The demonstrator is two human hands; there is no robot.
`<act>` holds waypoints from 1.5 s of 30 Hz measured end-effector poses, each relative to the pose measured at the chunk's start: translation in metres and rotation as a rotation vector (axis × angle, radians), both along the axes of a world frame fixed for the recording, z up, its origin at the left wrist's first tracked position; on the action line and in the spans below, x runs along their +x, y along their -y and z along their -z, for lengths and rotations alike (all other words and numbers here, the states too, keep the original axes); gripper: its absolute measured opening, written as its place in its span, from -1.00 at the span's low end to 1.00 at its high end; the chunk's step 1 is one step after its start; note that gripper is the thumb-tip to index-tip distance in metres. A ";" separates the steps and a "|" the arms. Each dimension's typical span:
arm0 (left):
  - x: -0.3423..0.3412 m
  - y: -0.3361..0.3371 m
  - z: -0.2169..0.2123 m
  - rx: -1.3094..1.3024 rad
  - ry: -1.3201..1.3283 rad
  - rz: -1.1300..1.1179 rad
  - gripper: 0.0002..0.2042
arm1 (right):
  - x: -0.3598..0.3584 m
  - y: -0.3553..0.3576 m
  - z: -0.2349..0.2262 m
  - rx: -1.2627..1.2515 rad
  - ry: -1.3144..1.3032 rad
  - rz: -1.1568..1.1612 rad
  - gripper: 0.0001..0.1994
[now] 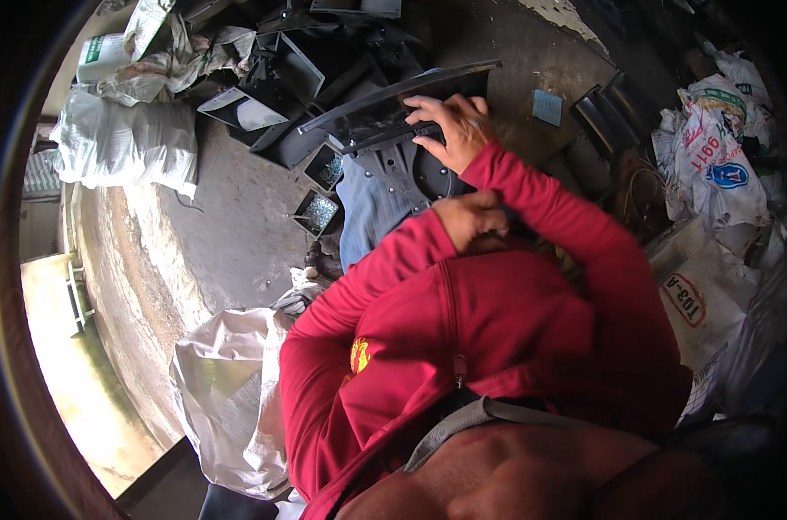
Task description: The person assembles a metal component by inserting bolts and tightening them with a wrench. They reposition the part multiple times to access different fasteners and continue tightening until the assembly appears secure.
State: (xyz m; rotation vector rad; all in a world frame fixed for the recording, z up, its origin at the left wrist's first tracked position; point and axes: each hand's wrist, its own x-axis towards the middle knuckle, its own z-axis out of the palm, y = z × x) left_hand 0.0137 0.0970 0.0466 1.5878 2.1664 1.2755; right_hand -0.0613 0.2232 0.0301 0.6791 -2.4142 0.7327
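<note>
A black plastic panel (359,113), long and slightly curved, stands tilted in front of me. My right hand (452,130) is at its near side, fingers spread and thumb apart, the fingertips overlapping the panel. Nearer to me, a dark grey plastic part (391,169) with holes and a round section lies over my jeans (363,212). Close to my body, my left hand (476,221) is closed beside this part; whatever is in its fingers is hidden. Two small black trays of shiny metal pieces, likely screws, sit to the left: one tray (308,227) nearer, another tray (314,180) farther.
Black plastic housings (281,74) are piled at the far left beside a white plastic bundle (125,143). A white sack (237,390) stands at my left. Printed sacks (714,156) and black parts (614,108) lie at the right. A blue slip (547,107) is on the floor.
</note>
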 end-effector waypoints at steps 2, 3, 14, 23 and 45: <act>-0.013 0.036 -0.036 0.291 -0.039 -0.192 -0.75 | 0.002 0.001 0.002 -0.034 0.035 0.015 -0.32; -0.016 0.065 -0.051 0.247 0.019 -0.323 -0.78 | 0.004 0.000 0.002 -0.054 0.055 0.021 -0.33; 0.065 0.175 0.068 -0.108 0.875 -0.997 -0.83 | 0.008 0.008 -0.007 0.011 0.059 0.024 -0.36; 0.045 0.219 0.028 0.220 1.078 -0.654 -0.81 | -0.003 0.012 -0.010 0.076 0.045 -0.018 -0.37; -0.064 0.080 -0.045 -0.013 0.130 -0.966 -0.87 | -0.014 0.009 -0.008 -0.062 0.176 -0.032 -0.35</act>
